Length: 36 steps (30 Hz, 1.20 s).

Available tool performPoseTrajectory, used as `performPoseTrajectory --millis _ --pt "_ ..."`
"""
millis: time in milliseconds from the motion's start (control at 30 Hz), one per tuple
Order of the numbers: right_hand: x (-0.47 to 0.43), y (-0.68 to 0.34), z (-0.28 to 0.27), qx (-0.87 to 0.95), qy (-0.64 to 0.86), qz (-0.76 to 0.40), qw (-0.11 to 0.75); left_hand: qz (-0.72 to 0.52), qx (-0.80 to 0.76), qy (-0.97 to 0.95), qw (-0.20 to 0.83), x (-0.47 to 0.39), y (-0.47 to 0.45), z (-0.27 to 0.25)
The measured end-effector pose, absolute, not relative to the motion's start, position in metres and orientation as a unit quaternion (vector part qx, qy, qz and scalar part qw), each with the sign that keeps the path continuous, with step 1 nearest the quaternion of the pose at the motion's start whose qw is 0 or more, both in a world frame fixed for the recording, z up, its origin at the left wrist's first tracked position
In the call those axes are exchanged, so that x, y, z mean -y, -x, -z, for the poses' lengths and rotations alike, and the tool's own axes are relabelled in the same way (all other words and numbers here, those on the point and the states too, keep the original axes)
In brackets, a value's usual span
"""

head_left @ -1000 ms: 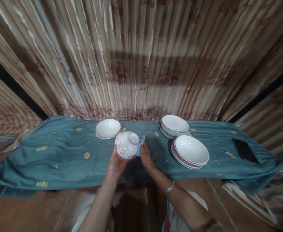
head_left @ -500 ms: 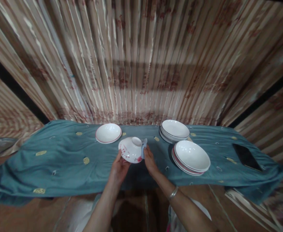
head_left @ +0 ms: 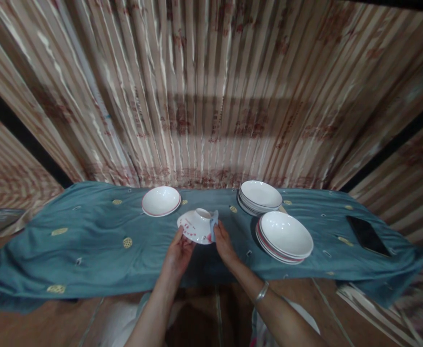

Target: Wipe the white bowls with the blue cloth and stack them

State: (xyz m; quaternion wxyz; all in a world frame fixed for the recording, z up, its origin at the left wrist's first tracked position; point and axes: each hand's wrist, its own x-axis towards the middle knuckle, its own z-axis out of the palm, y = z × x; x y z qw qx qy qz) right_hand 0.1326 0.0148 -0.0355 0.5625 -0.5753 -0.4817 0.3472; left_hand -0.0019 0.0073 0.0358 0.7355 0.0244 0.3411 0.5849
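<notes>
A white bowl [head_left: 196, 226] with red flower and letter prints is held upside down above the table, its foot ring facing up. My left hand [head_left: 180, 250] grips its rim at the lower left, fingers beneath and thumb on the outside. On the other side, my right hand [head_left: 225, 241] presses a light blue cloth [head_left: 214, 225] against the bowl's outer wall. The bowl's inside is hidden from view.
A red-rimmed white bowl [head_left: 161, 201] sits at the back left. To the right stand a stack of dark-rimmed white dishes [head_left: 261, 194] and a nearer stack of white bowls [head_left: 286, 234]. A black phone [head_left: 368, 235] lies farther right on the green tablecloth [head_left: 99, 241].
The held bowl has tilted slightly, its foot turning a little away from me. Both hands keep their holds, and the cloth stays against the bowl's right side.
</notes>
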Motion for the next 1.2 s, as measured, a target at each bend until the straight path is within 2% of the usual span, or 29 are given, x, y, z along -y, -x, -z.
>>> performPoseTrajectory --millis 600,833,1200 --pt "0.008 -0.113 0.040 0.562 0.582 -0.287 0.513 -0.595 -0.343 -0.054 0.724 -0.010 0.003 -0.022" --pt "0.026 -0.111 0.040 0.654 0.568 -0.199 0.458 -0.598 -0.355 -0.052 0.717 -0.011 0.002 -0.023" --pt "0.039 -0.114 0.013 0.810 0.471 0.040 0.348 -0.591 -0.365 -0.139 0.706 0.000 -0.007 -0.021"
